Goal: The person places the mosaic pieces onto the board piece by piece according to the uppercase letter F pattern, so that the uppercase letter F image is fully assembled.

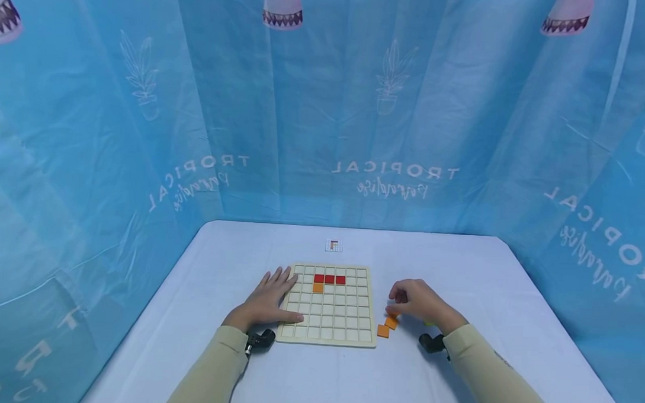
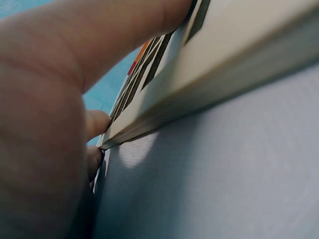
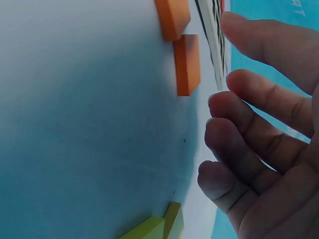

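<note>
My left hand (image 1: 268,300) lies spread over the left side of a pale grid board (image 1: 325,341), thumb across its lower left squares. In the left wrist view its thumb (image 2: 114,35) crosses the board's edge, with other fingertips farther along it. Three red tiles (image 1: 329,279) sit in a row on the board, with one orange tile (image 1: 317,288) below the leftmost. Right of the board, my right hand (image 1: 417,298) hovers over loose orange tiles (image 1: 383,331). Its fingers are loosely bent, and nothing shows between thumb and fingers in the right wrist view.
Yellow-green tiles (image 3: 149,229) lie on the white table (image 1: 433,253) beneath the right hand. A small pattern card (image 1: 334,245) lies beyond the board. Blue printed curtains (image 1: 326,107) surround the table's back and sides.
</note>
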Available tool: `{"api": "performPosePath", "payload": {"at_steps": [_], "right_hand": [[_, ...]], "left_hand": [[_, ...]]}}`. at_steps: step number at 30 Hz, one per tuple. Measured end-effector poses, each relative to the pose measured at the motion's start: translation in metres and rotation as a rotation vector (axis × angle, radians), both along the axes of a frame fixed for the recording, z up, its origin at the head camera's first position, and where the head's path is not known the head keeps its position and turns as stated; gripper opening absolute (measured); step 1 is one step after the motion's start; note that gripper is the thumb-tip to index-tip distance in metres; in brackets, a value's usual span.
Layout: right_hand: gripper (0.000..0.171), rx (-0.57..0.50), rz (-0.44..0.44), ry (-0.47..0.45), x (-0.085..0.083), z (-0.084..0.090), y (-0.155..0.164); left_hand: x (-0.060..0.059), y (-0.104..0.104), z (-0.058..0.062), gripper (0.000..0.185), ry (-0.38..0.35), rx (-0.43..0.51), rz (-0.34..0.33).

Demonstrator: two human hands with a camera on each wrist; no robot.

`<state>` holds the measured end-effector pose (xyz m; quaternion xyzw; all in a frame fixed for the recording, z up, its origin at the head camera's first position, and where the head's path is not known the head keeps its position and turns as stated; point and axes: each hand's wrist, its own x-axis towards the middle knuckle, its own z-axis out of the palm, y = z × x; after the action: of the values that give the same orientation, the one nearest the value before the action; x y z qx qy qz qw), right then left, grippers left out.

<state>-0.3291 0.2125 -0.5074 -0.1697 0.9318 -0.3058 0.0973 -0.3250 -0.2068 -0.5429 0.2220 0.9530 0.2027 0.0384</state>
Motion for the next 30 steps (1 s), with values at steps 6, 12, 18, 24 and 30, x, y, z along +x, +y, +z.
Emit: {"api": "performPosePath", "payload": {"at_steps": [6,12,18,24,30], "right_hand": [[0.020,-0.013,0.013,0.014,0.003,-0.008,0.000],[0.018,0.004,0.022,0.046,0.004,-0.012,-0.003],[0.016,0.066,0.013,0.064,0.003,-0.012,-0.003],[0.019,0.100,0.020,0.071,0.004,-0.010,-0.004],[0.022,0.091,0.007,0.078,0.004,-0.010,-0.004]], "left_hand": [[0.002,0.000,0.001,0.120,0.012,-0.010,-0.005],[0.003,0.000,0.003,0.120,0.006,-0.008,-0.006],[0.002,0.000,0.003,0.120,0.006,-0.006,-0.008],[0.002,0.000,0.003,0.119,0.011,-0.014,-0.008],[0.001,0.001,0.003,0.120,0.015,-0.017,-0.007]]}}
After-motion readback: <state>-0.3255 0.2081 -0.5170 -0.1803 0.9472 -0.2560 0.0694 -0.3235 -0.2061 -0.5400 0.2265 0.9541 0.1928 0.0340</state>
